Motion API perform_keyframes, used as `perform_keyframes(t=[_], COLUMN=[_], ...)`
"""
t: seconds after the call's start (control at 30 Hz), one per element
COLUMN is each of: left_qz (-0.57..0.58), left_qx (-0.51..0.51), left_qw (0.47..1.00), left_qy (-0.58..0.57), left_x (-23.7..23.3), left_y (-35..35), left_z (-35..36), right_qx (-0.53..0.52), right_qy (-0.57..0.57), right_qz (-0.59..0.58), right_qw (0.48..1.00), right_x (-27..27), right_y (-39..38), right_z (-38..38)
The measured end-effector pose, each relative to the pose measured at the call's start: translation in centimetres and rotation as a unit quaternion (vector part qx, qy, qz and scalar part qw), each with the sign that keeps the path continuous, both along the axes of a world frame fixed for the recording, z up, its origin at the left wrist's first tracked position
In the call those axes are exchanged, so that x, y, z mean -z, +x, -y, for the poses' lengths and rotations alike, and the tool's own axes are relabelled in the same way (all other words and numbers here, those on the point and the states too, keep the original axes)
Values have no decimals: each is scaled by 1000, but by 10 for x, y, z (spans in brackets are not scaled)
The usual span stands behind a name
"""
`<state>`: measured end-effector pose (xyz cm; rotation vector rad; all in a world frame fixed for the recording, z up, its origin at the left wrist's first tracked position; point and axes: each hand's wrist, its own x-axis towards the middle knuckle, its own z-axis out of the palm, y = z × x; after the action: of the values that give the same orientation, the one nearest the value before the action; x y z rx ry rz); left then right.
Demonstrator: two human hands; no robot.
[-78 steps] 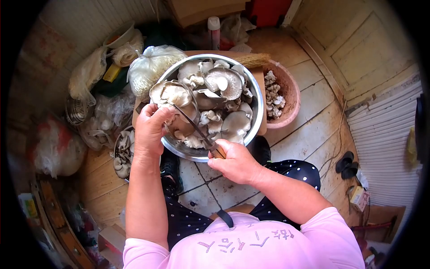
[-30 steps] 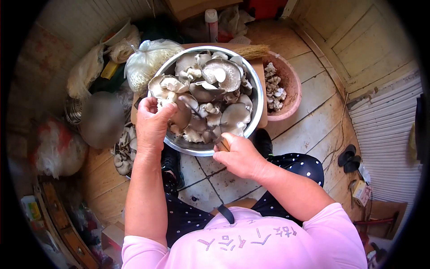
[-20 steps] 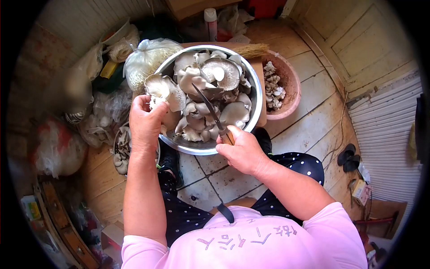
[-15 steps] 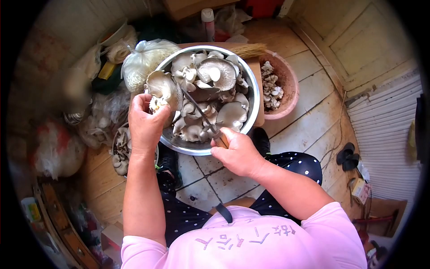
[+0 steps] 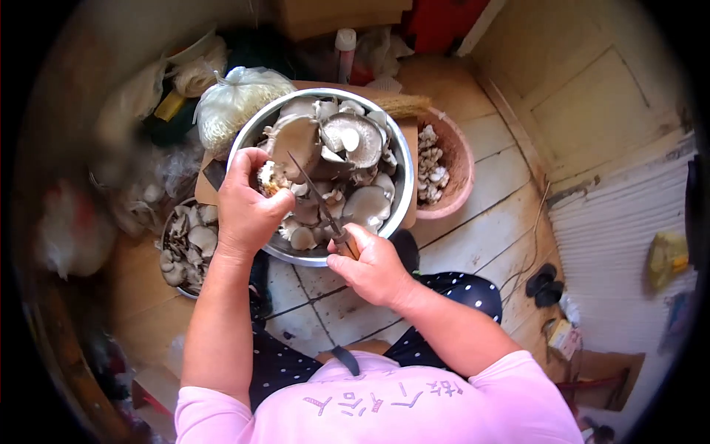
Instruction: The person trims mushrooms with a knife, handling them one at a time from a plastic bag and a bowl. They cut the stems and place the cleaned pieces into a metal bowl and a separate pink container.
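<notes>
My left hand (image 5: 248,207) is closed at the left rim of a metal basin (image 5: 405,196), pinching the pale, ragged stem base (image 5: 272,176) of an oyster mushroom. Just beyond it, over the basin, shows a broad grey-brown cap (image 5: 297,140). My right hand (image 5: 376,268) is wrapped round the wooden handle of a knife (image 5: 322,201) at the basin's near rim. Its narrow dark blade slants up and left, the tip overlapping the cap's lower edge in this view. Grey oyster mushrooms (image 5: 366,206) fill the basin, some gills up.
Right of the basin, a pink tub (image 5: 462,174) holds pale mushroom pieces. A smaller container of mushrooms (image 5: 194,248) stands at lower left. A full plastic bag (image 5: 240,107), a straw brush (image 5: 399,106) and a spray can (image 5: 345,55) lie around the back.
The mushroom cap has turned its smooth brown side up and lies further over the basin. The knife blade has swung lower beside it. The whole view has shifted slightly.
</notes>
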<state>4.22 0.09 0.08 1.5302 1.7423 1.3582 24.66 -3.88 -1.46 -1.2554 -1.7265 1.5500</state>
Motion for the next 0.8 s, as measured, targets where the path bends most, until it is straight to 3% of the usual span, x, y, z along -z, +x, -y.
perform_keyframes(t=[0.07,0.23,0.53,0.63,0.67,0.77,0.8], left_qz=[-34,-129,-58,145,148,415,450], left_qx=[-5,-4,-40,-35,-37,-15,-3], left_qw=[999,981,986,986,985,909,893], left_qy=[13,148,153,74,76,24,5], left_x=[1,-4,-13,-7,-6,-12,-19], left_y=[1,4,5,2,0,-6,-9], left_z=[1,1,7,4,3,1,3], right_qx=[34,50,39,9,7,10,12], right_qy=[-35,1,89,80,81,53,40], right_qz=[-65,-17,9,-20,-17,-62,-55], right_qw=[997,999,995,997,997,997,998], right_x=[1,-6,-7,-5,-5,-7,-7], right_y=[-1,-3,-15,-18,-20,-25,-25], right_z=[1,5,12,14,14,11,10])
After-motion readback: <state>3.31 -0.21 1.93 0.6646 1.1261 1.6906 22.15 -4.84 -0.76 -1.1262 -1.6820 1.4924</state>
